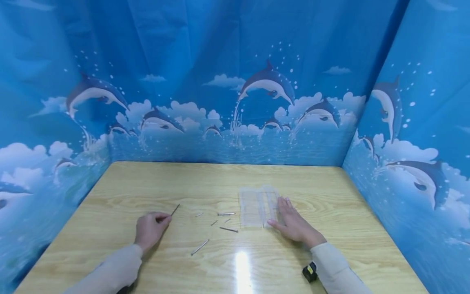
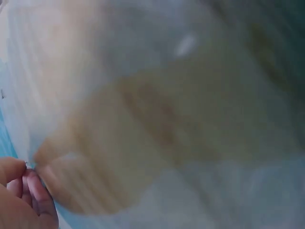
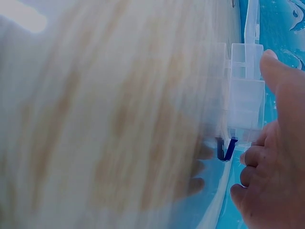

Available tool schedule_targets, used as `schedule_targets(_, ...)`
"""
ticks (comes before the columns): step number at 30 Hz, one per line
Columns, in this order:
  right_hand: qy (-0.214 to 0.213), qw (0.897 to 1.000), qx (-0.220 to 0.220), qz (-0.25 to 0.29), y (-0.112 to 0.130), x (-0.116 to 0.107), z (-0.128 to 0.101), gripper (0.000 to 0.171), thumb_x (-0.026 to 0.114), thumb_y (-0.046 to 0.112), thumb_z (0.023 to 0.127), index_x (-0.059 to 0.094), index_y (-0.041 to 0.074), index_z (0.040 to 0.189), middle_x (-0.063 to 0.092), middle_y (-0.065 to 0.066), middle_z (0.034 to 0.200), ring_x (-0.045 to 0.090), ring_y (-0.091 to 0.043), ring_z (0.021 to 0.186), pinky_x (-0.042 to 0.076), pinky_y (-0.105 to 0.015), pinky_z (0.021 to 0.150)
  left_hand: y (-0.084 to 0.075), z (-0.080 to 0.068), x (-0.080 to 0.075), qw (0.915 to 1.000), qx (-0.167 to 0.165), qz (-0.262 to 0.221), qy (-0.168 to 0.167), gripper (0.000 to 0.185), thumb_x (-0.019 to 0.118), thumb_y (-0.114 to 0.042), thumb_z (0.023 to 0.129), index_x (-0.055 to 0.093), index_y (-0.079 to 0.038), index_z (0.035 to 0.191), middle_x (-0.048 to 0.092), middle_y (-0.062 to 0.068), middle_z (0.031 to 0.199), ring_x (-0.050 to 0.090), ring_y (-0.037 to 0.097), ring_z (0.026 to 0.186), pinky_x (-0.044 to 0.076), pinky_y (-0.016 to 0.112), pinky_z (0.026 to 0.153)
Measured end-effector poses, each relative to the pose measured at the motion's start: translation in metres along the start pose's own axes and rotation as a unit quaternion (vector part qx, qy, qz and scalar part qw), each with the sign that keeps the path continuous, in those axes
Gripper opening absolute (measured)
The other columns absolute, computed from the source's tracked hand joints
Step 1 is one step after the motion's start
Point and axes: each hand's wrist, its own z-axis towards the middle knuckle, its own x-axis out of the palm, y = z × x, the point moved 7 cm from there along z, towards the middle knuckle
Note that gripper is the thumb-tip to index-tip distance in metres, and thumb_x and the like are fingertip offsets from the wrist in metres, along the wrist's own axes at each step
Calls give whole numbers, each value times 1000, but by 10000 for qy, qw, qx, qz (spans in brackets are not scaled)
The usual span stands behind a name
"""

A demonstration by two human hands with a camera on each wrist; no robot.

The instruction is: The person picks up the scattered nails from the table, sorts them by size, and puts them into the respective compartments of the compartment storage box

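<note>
here the left hand [image 1: 149,228] pinches a thin metal nail [image 1: 175,210]; the right hand [image 1: 293,223], fingers straight, rests on a clear plastic compartment box [image 1: 253,207], with loose nails [image 1: 227,220] lying between them.

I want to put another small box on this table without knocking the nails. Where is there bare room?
The table is bare along the far edge by the backdrop, across the left-hand side beyond the left hand, and to the right of the right hand. It is crowded in the middle: loose nails lie scattered between the left hand and the clear plastic box.
</note>
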Motion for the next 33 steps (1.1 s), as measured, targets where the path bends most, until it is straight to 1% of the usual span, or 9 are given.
schedule_targets(5, -25, 10000, -3, -19, -1, 1, 0, 91, 43, 56, 96, 8, -10, 147, 7, -27, 155, 3, -42, 144, 11, -52, 116, 3, 3, -4, 9997, -82, -77, 220, 14, 68, -12, 87, 73, -2, 95, 72, 15, 91, 67, 27, 83, 54, 42, 76)
schedule_targets(9, 23, 10000, 25, 20, -1, 0, 0, 91, 44, 56, 96, 7, -9, 147, 6, -27, 156, 2, -42, 144, 11, -52, 116, 1, 6, -6, 9995, -157, -134, 250, 16, 68, -13, 88, 72, -1, 98, 72, 17, 94, 68, 31, 89, 53, 46, 81)
schedule_targets(13, 74, 10000, 37, 45, -1, 1, -1, 90, 43, 55, 96, 6, -9, 148, 5, -26, 156, 1, -41, 144, 11, -53, 116, -12, 10, -5, 9996, -123, -195, 145, 15, 68, -12, 88, 72, -1, 98, 72, 17, 94, 68, 31, 89, 53, 45, 81)
schedule_targets(17, 48, 10000, 30, 46, 0, 0, 0, 90, 44, 55, 96, 7, -9, 148, 6, -27, 156, 2, -42, 144, 11, -52, 116, -32, 12, 2, 9989, -49, -447, 117, 14, 69, -9, 87, 72, -1, 98, 72, 17, 94, 68, 29, 87, 55, 41, 79)
schedule_targets(22, 73, 10000, 18, 53, 0, -1, 1, 90, 43, 56, 96, 7, -8, 148, 6, -26, 156, 2, -41, 144, 12, -52, 116, -58, 16, 22, 9955, -59, -923, 215, 12, 70, -7, 86, 73, -2, 96, 72, 14, 92, 68, 23, 83, 56, 35, 76)
schedule_targets(25, 106, 9999, 28, 62, 0, -1, 1, 90, 43, 56, 96, 6, -7, 148, 5, -25, 157, 1, -40, 145, 12, -53, 116, -75, 19, 39, 9932, -86, -1116, 318, 11, 71, -9, 86, 73, -4, 95, 73, 11, 91, 67, 20, 82, 56, 33, 76)
schedule_targets(28, 110, 9999, 79, 34, -2, -1, 0, 90, 42, 56, 96, 6, -6, 149, 5, -24, 157, 1, -39, 145, 12, -53, 116, -95, 19, 58, 9904, -39, -1297, 484, 10, 71, -11, 86, 73, -7, 95, 73, 7, 90, 67, 17, 82, 56, 31, 75)
schedule_targets(30, 129, 9998, 122, -16, -3, 0, 0, 90, 42, 57, 96, 5, -5, 149, 5, -23, 157, 1, -38, 145, 12, -52, 116, -110, 18, 71, 9887, 33, -1367, 610, 10, 71, -12, 86, 74, -8, 95, 73, 5, 90, 67, 15, 81, 56, 29, 74)
schedule_targets(33, 141, 9998, 131, -40, -3, 0, 0, 90, 42, 58, 96, 6, -5, 149, 5, -23, 157, 1, -38, 145, 11, -52, 116, -132, 16, 86, 9859, 255, -1488, 719, 10, 71, -12, 86, 74, -8, 95, 73, 3, 88, 67, 12, 79, 56, 26, 70)
